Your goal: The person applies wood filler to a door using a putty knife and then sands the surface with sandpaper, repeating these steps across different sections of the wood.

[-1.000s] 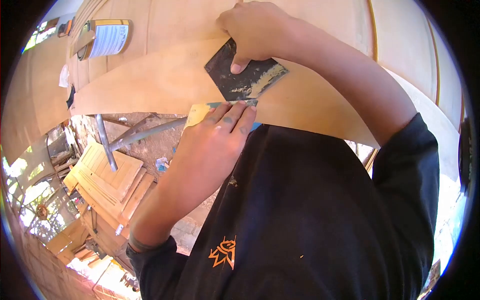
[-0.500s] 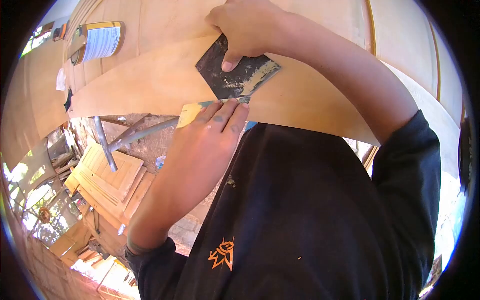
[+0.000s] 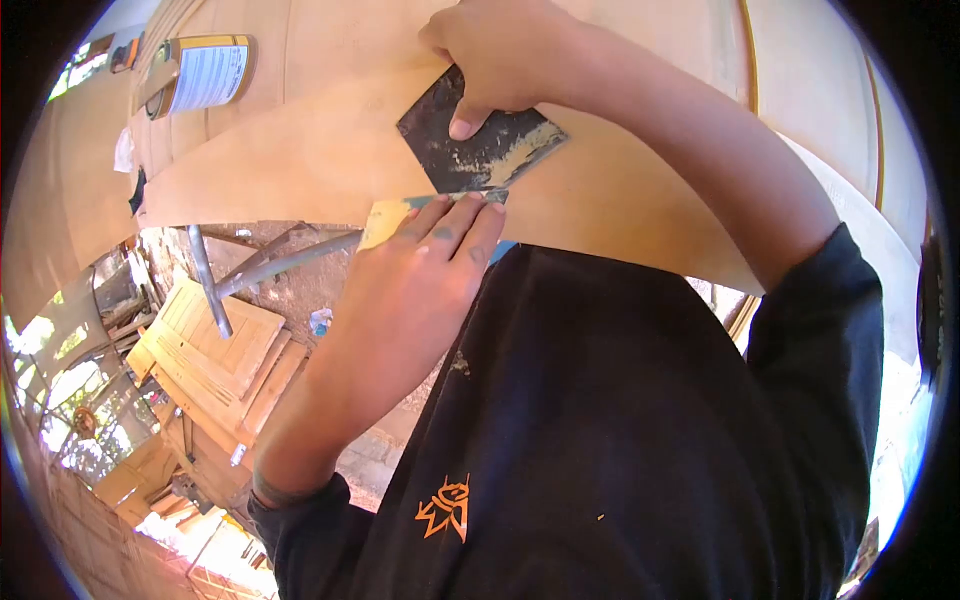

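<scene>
My right hand (image 3: 500, 60) grips a dark, flat, squarish plate (image 3: 490, 145) smeared with pale paste, its thumb lying on the plate's face. Just below, my left hand (image 3: 445, 240) holds a yellowish flat piece (image 3: 382, 222) with a grey-stained edge, its fingers stretched across the top. The edge of this piece meets or overlaps the lower corner of the dark plate. Both are over a light wooden panel (image 3: 270, 175). Grey smudges mark the fingers of my left hand. Its thumb is hidden.
A labelled can (image 3: 212, 75) stands on the wood at the upper left. A white scrap (image 3: 123, 150) and a small black piece (image 3: 138, 192) lie near the panel's left side. Below are metal tubes (image 3: 207, 280) and stacked wooden panels (image 3: 215, 340).
Both hands and the plates they hold have shifted very slightly up and right in the view. The grips look the same.
</scene>
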Motion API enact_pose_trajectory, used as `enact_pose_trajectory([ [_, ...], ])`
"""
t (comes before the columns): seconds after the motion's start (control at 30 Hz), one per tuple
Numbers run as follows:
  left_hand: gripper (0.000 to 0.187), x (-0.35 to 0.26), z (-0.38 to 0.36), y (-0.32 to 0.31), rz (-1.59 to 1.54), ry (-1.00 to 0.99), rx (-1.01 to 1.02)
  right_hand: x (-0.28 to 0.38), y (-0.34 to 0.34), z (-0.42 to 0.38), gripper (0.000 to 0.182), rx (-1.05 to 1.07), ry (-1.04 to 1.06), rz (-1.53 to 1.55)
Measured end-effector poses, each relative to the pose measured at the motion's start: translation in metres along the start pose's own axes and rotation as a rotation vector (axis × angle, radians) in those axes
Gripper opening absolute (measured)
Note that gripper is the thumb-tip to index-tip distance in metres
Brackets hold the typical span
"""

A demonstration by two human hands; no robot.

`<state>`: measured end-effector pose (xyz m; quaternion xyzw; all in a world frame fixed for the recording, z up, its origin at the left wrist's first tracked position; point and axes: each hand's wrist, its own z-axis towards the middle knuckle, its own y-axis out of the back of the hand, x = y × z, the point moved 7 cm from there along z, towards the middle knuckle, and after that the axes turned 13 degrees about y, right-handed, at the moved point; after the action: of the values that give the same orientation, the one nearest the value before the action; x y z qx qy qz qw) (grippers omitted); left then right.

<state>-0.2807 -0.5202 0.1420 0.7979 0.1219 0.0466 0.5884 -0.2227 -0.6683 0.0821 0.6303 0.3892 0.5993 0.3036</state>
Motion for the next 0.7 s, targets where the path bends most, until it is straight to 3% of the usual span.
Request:
enact_pose_trajectory([
  [0.13,0.054,-0.006,0.016,-0.002,-0.014,0.055,-0.021,0.008,0.008,-0.010,0.059,0.006,0.046,-0.014],
  [0.3,0.055,0.002,0.002,-0.003,-0.028,0.014,0.017,-0.002,0.000,-0.003,0.058,-0.007,-0.037,0.049],
  [0.5,0.056,0.003,0.002,0.000,-0.027,0.027,0.045,-0.003,-0.001,-0.002,0.055,-0.007,0.017,0.032],
  [0.6,0.058,0.006,0.006,-0.001,-0.058,0.036,0.065,0.002,0.005,-0.015,0.054,-0.206,0.097,0.022],
  [0.7,0.057,0.001,0.003,-0.001,-0.043,0.022,0.042,-0.003,0.000,0.000,0.054,0.021,0.021,0.016],
])
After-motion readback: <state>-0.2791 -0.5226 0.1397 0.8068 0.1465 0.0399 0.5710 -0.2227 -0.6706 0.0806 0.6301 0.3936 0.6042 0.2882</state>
